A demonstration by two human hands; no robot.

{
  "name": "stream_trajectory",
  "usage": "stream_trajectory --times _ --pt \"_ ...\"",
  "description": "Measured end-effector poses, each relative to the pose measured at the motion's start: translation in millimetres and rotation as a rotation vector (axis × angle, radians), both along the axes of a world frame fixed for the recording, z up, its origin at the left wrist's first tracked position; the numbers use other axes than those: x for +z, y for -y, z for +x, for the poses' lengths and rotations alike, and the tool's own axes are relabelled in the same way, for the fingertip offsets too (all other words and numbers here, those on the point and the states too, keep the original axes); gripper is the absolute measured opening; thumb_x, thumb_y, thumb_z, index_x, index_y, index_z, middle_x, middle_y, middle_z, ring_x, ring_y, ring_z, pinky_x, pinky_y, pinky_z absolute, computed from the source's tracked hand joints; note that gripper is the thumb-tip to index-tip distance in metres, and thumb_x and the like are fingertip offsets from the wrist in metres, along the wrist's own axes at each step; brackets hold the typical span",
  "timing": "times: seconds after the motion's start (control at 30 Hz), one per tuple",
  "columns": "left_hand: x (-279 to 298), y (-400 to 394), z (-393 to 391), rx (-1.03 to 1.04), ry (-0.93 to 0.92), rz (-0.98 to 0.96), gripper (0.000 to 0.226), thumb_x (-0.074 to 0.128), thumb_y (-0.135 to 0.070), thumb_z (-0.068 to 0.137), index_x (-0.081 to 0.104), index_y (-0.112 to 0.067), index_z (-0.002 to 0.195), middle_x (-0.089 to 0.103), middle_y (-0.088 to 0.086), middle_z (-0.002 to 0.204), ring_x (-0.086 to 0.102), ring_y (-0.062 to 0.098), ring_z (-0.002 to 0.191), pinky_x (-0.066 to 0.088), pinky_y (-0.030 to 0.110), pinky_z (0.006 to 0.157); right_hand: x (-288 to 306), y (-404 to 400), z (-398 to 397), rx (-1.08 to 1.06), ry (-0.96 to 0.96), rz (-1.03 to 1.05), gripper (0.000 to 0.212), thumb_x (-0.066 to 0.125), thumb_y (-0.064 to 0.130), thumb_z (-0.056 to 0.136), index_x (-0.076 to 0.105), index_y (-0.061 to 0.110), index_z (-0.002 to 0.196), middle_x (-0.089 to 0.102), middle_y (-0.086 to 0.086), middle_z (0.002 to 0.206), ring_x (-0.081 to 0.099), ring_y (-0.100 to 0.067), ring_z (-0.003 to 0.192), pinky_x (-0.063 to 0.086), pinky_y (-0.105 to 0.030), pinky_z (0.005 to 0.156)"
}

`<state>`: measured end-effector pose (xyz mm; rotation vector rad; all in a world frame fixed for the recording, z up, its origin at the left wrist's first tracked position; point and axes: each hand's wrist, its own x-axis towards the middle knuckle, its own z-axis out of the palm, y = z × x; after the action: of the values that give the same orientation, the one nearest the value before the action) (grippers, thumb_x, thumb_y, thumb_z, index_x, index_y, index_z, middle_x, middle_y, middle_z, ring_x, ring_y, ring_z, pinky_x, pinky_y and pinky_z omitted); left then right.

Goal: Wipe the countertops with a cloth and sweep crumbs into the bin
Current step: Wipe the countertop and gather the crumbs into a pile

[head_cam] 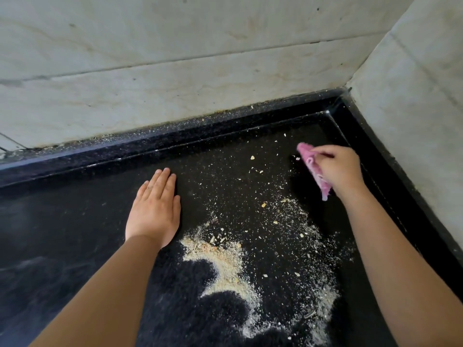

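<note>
On the black countertop (62,234) lie two hands and one cloth. One left hand (154,211) rests flat, at about 9 o'clock from the middle of the picture. Its fingers (160,181) are straight and close together, pointing to 12 o'clock, and it holds nothing. One right hand (340,169) sits at about 2 o'clock, well apart from the left one. Its fingers are curled round one pink cloth (313,166). The cloth is bunched up and sticks out of the fist at both ends, one end up toward 11 o'clock and one end down toward 6 o'clock. I cannot tell if the cloth touches the top.

Between the two arms is one big pale pile of crumbs (225,261), at about 6 o'clock. It bends like a curved line. More crumbs, too many to count, are spread thin toward 4 o'clock and up toward the cloth. A few bigger bits lie near 1 o'clock, just left of the cloth.

The countertop is dark and speckled, with one raised black rim (225,126) along the back and the right side. Dust and small bits sit on the rim. Two pale stone walls (175,71) with brown streaks meet in one corner at about 1 o'clock. The bin is out of view.
</note>
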<state>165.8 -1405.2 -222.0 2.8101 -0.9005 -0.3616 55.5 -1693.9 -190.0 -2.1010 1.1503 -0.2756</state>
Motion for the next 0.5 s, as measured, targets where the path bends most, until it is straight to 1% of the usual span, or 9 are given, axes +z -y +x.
stream_trajectory --times 0.07,0.13,0.2,0.23,0.3,0.33,0.4,0.47,0.5 --pt "0 0 0 0.002 -0.001 0.005 0.052 0.019 -0.027 0.098 0.007 -0.010 0.145 -0.001 0.002 0.154 -0.005 0.013 0.141 -0.007 0.024 0.111 -1 19 5 -0.111 0.052 -0.125 0.023 0.050 0.011 0.086 0.069 0.012 0.099 0.063 0.011 0.077 0.052 0.005 0.054 0.047 -0.023 0.070" --pt "-1 1 1 0.003 0.003 0.003 0.051 0.020 -0.027 0.098 0.007 -0.010 0.145 -0.001 0.002 0.154 -0.005 0.013 0.141 -0.007 0.024 0.111 4 26 13 -0.121 0.076 -0.193 0.028 0.044 0.008 0.085 0.067 0.005 0.100 0.064 0.020 0.077 0.055 0.002 0.060 0.044 -0.016 0.068" --pt "-1 1 1 0.000 0.007 0.002 0.051 0.020 -0.027 0.098 0.007 -0.010 0.145 0.000 0.002 0.154 -0.005 0.013 0.141 -0.007 0.023 0.111 0 27 19 -0.068 -0.021 -0.251 0.029 0.042 0.001 0.086 0.064 0.000 0.105 0.068 -0.003 0.096 0.060 -0.024 0.087 0.040 -0.009 0.075" --pt "-2 0 1 -0.001 0.009 0.002 0.051 0.020 -0.027 0.098 0.007 -0.011 0.145 0.000 0.002 0.154 -0.005 0.013 0.141 -0.007 0.023 0.111 -3 27 20 -0.062 -0.062 -0.265 0.029 0.043 -0.001 0.086 0.063 0.000 0.107 0.066 -0.015 0.106 0.058 -0.031 0.096 0.037 -0.002 0.072" --pt "-2 -1 1 0.000 0.013 0.005 0.052 0.019 -0.027 0.098 0.006 -0.011 0.146 -0.001 0.001 0.154 -0.005 0.012 0.141 -0.009 0.022 0.109 -9 20 21 -0.062 -0.077 -0.238 0.031 0.045 0.001 0.087 0.062 0.004 0.113 0.060 -0.023 0.113 0.053 -0.033 0.105 0.037 0.000 0.066" --pt "-3 -2 1 -0.002 0.014 0.011 0.052 0.019 -0.028 0.098 0.006 -0.011 0.146 -0.002 0.001 0.154 -0.006 0.012 0.141 -0.010 0.021 0.109 -10 14 20 -0.032 -0.083 -0.207 0.031 0.045 0.003 0.087 0.062 0.006 0.113 0.061 -0.023 0.111 0.053 -0.033 0.104 0.040 -0.008 0.074" --pt "-3 -1 1 -0.006 0.019 0.016 0.052 0.017 -0.028 0.098 0.005 -0.012 0.146 -0.004 0.001 0.154 -0.007 0.012 0.141 -0.012 0.021 0.108 -4 0 12 0.100 -0.104 -0.072 0.027 0.047 0.004 0.089 0.064 0.011 0.108 0.067 -0.014 0.094 0.060 -0.028 0.090 0.043 -0.021 0.073" --pt "-3 -1 2 -0.003 0.019 0.014 0.051 0.013 -0.029 0.099 0.004 -0.012 0.146 -0.004 0.001 0.154 -0.007 0.011 0.141 -0.013 0.021 0.107 7 -14 -5 0.210 -0.073 0.154 0.024 0.049 0.002 0.090 0.066 0.018 0.099 0.067 0.001 0.071 0.058 -0.013 0.054 0.043 -0.016 0.050" --pt "-3 -1 2 -0.005 0.021 0.011 0.051 0.010 -0.030 0.099 0.004 -0.012 0.146 -0.004 0.001 0.154 -0.007 0.011 0.141 -0.013 0.021 0.106 11 -18 -14 0.208 -0.047 0.201 0.026 0.049 0.001 0.089 0.065 0.020 0.096 0.065 0.003 0.070 0.051 -0.007 0.044 0.039 -0.012 0.042"
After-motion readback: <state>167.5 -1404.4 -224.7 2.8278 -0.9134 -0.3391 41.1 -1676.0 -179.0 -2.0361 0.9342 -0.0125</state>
